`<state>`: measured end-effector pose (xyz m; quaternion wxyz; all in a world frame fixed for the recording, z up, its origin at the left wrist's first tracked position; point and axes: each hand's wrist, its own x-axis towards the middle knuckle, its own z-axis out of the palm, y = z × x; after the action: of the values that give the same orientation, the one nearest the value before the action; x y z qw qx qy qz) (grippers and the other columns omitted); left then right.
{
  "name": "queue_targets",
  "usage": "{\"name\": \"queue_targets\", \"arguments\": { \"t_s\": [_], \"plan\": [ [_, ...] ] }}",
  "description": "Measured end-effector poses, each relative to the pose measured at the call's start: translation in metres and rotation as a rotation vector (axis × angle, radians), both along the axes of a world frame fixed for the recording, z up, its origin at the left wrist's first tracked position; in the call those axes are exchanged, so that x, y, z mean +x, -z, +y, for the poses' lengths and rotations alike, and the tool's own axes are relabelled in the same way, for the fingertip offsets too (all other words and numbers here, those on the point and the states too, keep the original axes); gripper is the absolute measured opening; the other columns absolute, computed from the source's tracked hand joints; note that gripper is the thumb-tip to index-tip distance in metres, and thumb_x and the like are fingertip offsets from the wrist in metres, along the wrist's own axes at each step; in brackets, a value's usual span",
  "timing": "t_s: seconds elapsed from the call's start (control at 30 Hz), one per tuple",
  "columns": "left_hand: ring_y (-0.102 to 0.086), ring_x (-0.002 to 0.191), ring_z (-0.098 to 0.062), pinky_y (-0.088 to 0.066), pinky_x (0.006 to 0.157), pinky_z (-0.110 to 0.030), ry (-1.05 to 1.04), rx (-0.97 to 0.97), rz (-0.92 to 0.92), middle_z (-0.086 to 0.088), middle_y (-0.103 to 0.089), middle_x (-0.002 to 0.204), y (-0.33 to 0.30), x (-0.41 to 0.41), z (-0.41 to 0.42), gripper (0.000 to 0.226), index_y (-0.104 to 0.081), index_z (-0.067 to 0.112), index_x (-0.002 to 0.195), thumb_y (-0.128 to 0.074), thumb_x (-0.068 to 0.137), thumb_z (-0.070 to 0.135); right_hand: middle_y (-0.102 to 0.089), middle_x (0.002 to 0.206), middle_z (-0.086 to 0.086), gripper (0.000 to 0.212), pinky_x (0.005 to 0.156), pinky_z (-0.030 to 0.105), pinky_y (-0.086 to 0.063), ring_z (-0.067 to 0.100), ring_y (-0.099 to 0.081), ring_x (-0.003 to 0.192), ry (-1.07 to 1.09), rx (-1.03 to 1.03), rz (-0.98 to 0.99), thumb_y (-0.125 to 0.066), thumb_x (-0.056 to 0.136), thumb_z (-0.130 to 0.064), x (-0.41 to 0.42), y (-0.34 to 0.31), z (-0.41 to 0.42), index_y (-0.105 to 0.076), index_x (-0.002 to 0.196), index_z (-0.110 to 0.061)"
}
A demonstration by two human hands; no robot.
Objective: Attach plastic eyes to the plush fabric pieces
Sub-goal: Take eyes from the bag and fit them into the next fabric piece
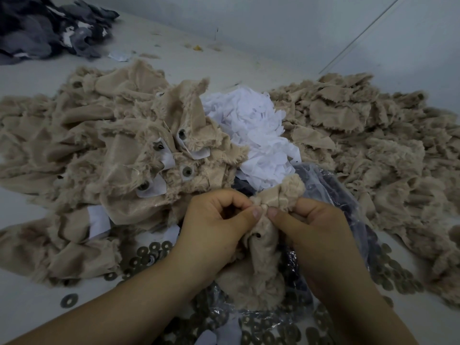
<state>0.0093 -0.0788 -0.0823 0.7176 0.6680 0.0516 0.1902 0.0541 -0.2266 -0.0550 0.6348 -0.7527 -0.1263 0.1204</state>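
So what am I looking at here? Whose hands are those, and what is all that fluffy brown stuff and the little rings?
There is no machine here, just a person working. The one picture comes from a camera worn on their head, looking down, so you see their own two hands. The left hand and the right hand both pinch one beige plush piece between fingers and thumbs, right at a bunched spot.

On the pale table lie heaps of the same plush: a pile on the left whose pieces already show round fasteners with white patches, and another pile on the right. In the middle are white fabric scraps. The little rings are flat washers, scattered near the arms. Under the hands is a clear plastic bag of dark bits. Far back lies dark grey fabric.
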Motion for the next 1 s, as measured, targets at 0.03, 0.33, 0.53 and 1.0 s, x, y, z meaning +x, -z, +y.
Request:
{"name": "queue_targets", "arguments": {
  "t_s": [0.03,0.33,0.53,1.0],
  "plan": [
    [-0.059,0.061,-0.020,-0.052,0.059,-0.030,0.001,-0.005,0.009,-0.016,-0.067,0.070,-0.0001,0.0002,-0.0006,0.012,-0.073,0.019,0.069,-0.075,0.080,0.013,-0.078,0.078,0.001,0.025,0.062,0.024,-0.060,0.018,-0.076,0.075,-0.002,0.001,-0.002,-0.070,0.089,-0.007,0.0011,0.0010,-0.0004,-0.081,0.082,-0.029],
    [-0.061,0.063,-0.018,-0.054,0.063,-0.029,0.000,-0.047,-0.013,-0.011,-0.068,0.070,-0.0001,-0.0012,-0.0015,0.018,-0.074,0.020,0.070,-0.071,0.083,0.009,-0.078,0.079,0.010,0.016,0.071,0.042,-0.064,0.033,-0.075,0.080,0.030,0.036,0.048,-0.072,0.087,-0.008,0.0013,0.0015,0.0009,-0.080,0.081,-0.019],
    [-0.063,0.064,-0.011,-0.055,0.062,-0.024,-0.018,-0.055,-0.017,-0.001,-0.070,0.069,-0.0015,-0.0011,-0.0019,0.018,-0.074,0.022,0.068,-0.072,0.082,0.010,-0.077,0.075,0.009,0.013,0.060,0.032,-0.062,0.026,-0.076,0.072,0.022,0.036,0.052,-0.073,0.084,-0.011,0.0009,-0.0004,0.0010,-0.080,0.078,-0.019],
    [-0.056,0.055,-0.014,-0.047,0.052,-0.028,-0.021,0.046,-0.032,-0.010,-0.064,0.064,-0.0058,-0.0001,-0.0016,0.009,-0.067,0.015,0.066,-0.070,0.075,0.016,-0.077,0.087,0.019,0.030,0.076,0.041,-0.063,0.035,-0.075,0.087,0.014,0.214,0.202,-0.079,0.059,-0.028,0.0005,0.0045,0.0013,-0.080,0.082,-0.010]
  ]
}}
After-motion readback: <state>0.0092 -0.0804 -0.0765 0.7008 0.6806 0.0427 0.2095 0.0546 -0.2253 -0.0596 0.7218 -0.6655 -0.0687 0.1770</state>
